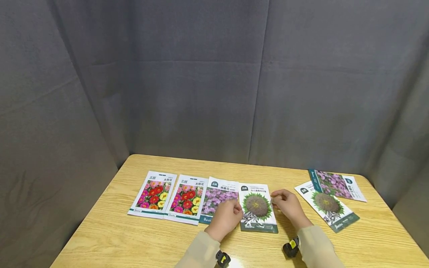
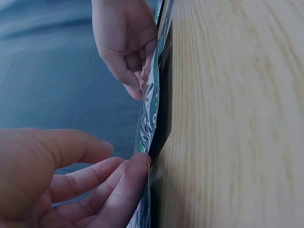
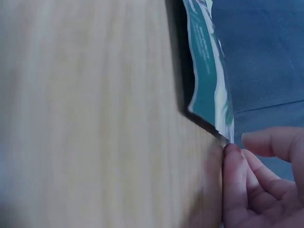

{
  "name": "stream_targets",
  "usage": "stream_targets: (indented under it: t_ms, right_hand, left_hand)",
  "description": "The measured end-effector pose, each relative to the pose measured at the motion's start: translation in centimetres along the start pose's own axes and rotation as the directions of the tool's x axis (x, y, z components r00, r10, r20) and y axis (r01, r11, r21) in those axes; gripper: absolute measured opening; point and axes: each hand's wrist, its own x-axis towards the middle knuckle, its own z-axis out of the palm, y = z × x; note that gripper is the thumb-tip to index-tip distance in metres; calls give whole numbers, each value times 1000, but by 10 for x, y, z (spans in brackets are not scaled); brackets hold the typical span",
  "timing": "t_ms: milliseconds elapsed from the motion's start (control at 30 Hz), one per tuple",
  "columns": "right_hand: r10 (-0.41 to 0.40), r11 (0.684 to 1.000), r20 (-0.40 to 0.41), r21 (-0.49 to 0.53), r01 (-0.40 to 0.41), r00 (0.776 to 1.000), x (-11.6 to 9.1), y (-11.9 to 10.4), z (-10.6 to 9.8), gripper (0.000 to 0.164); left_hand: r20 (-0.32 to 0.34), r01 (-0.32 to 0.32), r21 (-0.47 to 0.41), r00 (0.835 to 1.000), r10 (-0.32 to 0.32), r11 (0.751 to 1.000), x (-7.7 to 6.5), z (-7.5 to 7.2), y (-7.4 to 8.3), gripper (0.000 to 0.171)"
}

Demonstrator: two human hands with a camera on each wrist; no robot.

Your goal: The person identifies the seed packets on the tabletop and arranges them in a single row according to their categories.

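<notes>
A seed packet with a sunflower head on it [image 1: 257,207] lies face up between the two hands at the table's front middle. The left hand [image 1: 224,219] is at its left edge. In the left wrist view, fingertips [image 2: 137,164] touch that edge while the thumb stays apart. The right hand [image 1: 290,207] is on the opposite side. Its fingertips [image 3: 232,154] meet the packet's edge in the right wrist view, thumb held away. Partly hidden behind the left hand is a purple-flower seed packet [image 1: 214,197], directly left of the sunflower one.
Two seed packets with mixed red and yellow flowers, one at far left [image 1: 153,195] and one beside it [image 1: 185,200], continue the row. At right, another sunflower packet [image 1: 326,205] lies slanted, overlapped by a second purple-flower packet [image 1: 336,185]. A grey curtain [image 1: 201,93] hangs behind the wooden table [image 1: 134,245].
</notes>
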Motion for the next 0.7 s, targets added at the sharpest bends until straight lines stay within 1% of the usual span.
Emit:
stream_targets:
  t_ms: [133, 233, 333, 433, 533, 633, 700]
  right_hand:
    - [-35, 999, 37, -9, 36, 999, -5, 1, -3, 29]
    - [-54, 998, 87, -15, 56, 995, -10, 0, -6, 33]
    - [-41, 999, 143, 19, 38, 989, -15, -3, -11, 38]
    - [-5, 998, 188, 56, -5, 982, -21, -8, -18, 42]
    - [20, 998, 192, 60, -32, 981, -27, -13, -26, 45]
    - [5, 1000, 178, 21, -9, 984, -31, -14, -34, 47]
    - [-22, 1000, 162, -13, 24, 987, -34, -14, -39, 47]
  left_hand:
    - [1, -9, -1, 1000, 9, 1000, 0, -1, 1, 4]
    - [-1, -14, 10, 1000, 14, 1000, 0, -1, 1, 4]
    - [-4, -19, 23, 1000, 19, 1000, 1, -2, 1, 3]
    - [-12, -38, 32, 999, 38, 999, 2, -2, 4, 3]
    - [-17, -64, 14, 998, 65, 998, 3, -2, 8, 4]
    - [-9, -91, -5, 996, 91, 996, 3, -1, 14, 5]
    - [-1, -107, -3, 994, 107, 994, 4, 1, 18, 5]
